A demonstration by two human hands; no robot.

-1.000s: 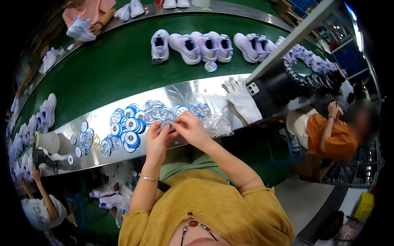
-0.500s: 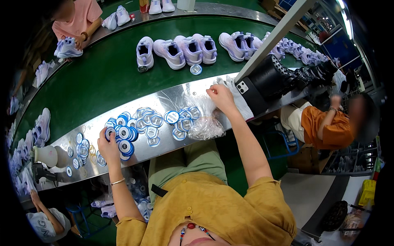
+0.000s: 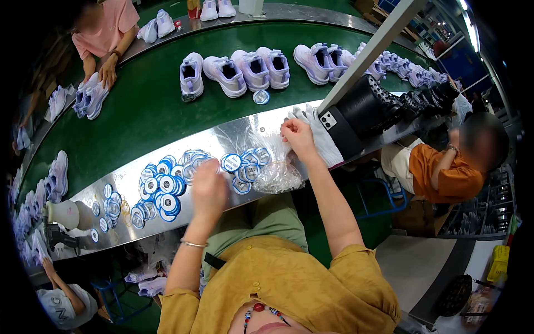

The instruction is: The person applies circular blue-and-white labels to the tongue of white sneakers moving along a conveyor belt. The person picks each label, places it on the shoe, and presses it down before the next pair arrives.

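Note:
My left hand [image 3: 210,192] is smeared by motion over the round tags, so its fingers and anything in them cannot be made out. Left of it lies a pile of round blue-and-white tags [image 3: 167,183]; more tags [image 3: 245,166] lie to its right. My right hand [image 3: 298,135] is closed in a pinch above a bundle of clear plastic strands [image 3: 278,173]. What the pinch holds is too fine to tell. Just right of those fingers are a white glove [image 3: 322,139] and a dark phone [image 3: 340,133] on the metal ledge [image 3: 222,133].
Beyond the ledge, a green conveyor [image 3: 139,117] carries pale lilac sneakers [image 3: 256,69]. A slanted metal post [image 3: 372,50] and black boots [image 3: 367,106] stand at the right. Co-workers sit across the belt and at both sides. A white spool [image 3: 64,213] is at far left.
My left hand has moved right from the tag pile, toward the middle. My right hand stays near the strands. The sneakers have shifted slightly left; the person across has lowered a pair onto the belt.

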